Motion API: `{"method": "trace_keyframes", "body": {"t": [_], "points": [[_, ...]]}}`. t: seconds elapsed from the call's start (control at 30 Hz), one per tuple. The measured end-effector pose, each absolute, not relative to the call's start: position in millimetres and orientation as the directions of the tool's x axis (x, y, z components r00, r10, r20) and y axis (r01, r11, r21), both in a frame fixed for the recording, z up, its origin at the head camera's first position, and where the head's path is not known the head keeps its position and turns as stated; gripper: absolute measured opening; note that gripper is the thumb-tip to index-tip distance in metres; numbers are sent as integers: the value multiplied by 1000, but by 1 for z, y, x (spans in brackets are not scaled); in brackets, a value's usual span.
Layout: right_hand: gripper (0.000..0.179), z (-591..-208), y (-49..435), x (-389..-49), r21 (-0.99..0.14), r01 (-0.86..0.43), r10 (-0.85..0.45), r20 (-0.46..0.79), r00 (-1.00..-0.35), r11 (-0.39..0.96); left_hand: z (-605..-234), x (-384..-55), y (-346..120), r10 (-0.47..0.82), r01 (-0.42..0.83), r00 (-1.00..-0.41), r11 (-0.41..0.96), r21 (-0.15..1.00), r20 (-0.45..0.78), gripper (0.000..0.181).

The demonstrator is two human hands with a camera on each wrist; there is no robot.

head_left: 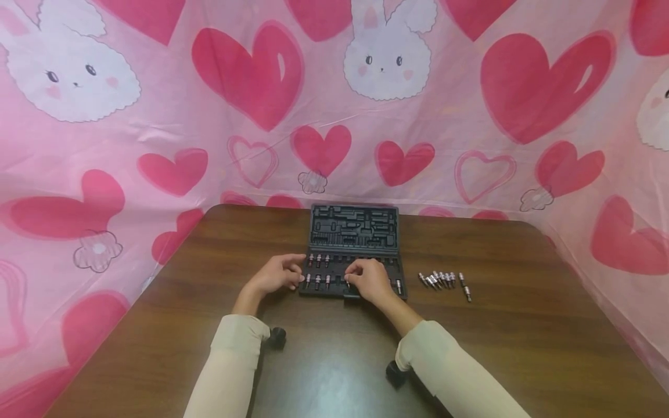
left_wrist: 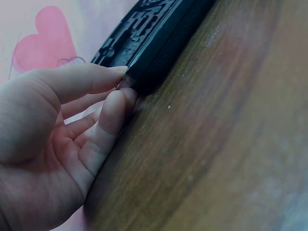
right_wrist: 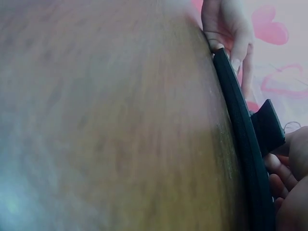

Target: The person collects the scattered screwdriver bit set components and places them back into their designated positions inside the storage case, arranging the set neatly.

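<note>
Over the near part of the wood-grained table (head_left: 334, 366), two pale sleeves (head_left: 230, 348) reach forward, a black wrist unit (head_left: 277, 338) beside each cuff. Ahead, toward the table's far edge, lies a black socket-bit case (head_left: 340, 294), its latch (head_left: 352, 296) midway along its near edge. The right hand (head_left: 372, 280) pinches a socket bit (head_left: 348, 283) over the near row; whether its tip sits in a slot cannot be told. The left hand (head_left: 277, 274), index finger stretched out, touches the case's left edge by the near-left corner. Three seated bits (head_left: 317, 282) line the near row toward that corner, one end bit (head_left: 399, 286) sits by the near-right corner, and three back-row bits (head_left: 319, 260) sit at the left. Off the case's right edge, loose bits (head_left: 441, 280) lie clustered, two slightly apart. Farther back, the open lid (head_left: 355, 226) shows moulded recesses. Past the table's far edge hangs a pink cloth (head_left: 444, 116) printed with hearts and rabbits.
</note>
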State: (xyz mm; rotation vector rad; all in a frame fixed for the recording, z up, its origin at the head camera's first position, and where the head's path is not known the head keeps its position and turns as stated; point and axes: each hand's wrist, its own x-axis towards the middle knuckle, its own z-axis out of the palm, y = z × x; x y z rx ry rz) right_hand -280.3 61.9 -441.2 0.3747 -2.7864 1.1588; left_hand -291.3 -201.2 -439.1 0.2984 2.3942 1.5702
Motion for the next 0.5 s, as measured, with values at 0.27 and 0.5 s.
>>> {"method": "trace_keyframes", "body": {"t": [0.27, 0.5], "points": [[9, -440, 60, -281, -671, -232, -182, 146, -972, 704, -437, -290, -200, 297, 9, -947, 398, 917, -120, 53], [12, -435, 60, -284, -668, -214, -185, 115, -976, 713, -436, -290, -200, 304, 12, -945, 398, 917, -119, 53]]}}
